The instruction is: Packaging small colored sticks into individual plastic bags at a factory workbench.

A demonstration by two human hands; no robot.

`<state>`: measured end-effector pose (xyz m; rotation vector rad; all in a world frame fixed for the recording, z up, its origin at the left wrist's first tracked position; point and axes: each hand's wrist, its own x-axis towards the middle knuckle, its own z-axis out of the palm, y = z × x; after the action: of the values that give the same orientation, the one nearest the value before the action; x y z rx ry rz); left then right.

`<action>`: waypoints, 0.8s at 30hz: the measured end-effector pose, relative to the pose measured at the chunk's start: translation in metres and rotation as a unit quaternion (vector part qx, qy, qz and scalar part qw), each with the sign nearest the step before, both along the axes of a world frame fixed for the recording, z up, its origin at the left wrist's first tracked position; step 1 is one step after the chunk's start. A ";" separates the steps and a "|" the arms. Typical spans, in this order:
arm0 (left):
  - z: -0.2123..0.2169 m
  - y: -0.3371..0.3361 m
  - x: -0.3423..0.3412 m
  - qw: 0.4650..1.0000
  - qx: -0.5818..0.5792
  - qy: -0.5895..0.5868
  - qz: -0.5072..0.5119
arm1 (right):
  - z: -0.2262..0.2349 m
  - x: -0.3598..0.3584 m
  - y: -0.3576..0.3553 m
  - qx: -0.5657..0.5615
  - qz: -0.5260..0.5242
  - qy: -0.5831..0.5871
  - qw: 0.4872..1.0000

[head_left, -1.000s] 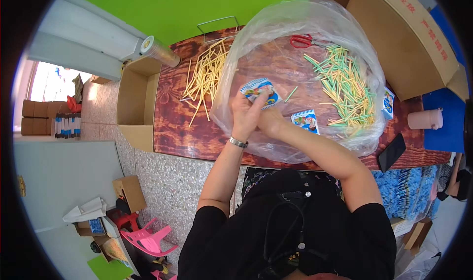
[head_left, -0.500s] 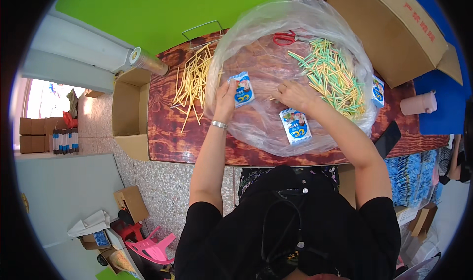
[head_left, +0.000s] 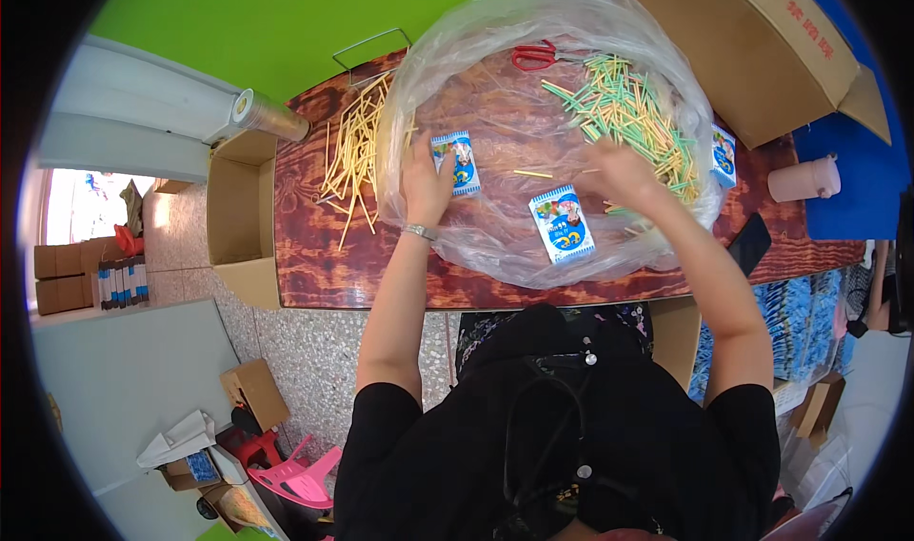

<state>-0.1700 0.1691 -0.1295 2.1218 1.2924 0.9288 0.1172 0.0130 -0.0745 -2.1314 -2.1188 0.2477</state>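
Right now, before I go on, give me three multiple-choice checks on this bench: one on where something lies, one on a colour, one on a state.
1. Where do the scissors lie?
A. At the far side of the table, under the clear plastic bag
B. In the open cardboard box at the table's left end
C. On the floor

2. What colour are the scissors' handles?
A. Blue
B. Red
C. Yellow

3. What is the left hand doing?
A. Hanging off the table edge
B. Gripping the scissors
C. Pressing on the clear plastic bag beside a small blue packet

Answers: 1 A, they show through the film near the green and yellow sticks. 2 B, both loops are red. 3 C, the fingers are spread on the bag next to the packet.
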 end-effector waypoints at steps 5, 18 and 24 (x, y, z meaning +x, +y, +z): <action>0.044 -0.049 0.029 0.970 0.237 0.023 -0.057 | -0.021 -0.024 -0.010 -0.071 -0.003 0.178 0.982; 0.019 -0.126 0.052 0.976 -0.059 -0.024 -0.207 | -0.010 -0.024 -0.023 -0.034 0.001 0.169 0.985; 0.015 -0.130 0.047 0.965 0.004 0.047 -0.258 | -0.026 -0.025 -0.022 -0.001 -0.014 0.172 0.985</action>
<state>-0.1230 0.0386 -0.1149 2.3606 0.7065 0.6133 0.0921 -0.0091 -0.1006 -1.9480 -1.8881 0.5692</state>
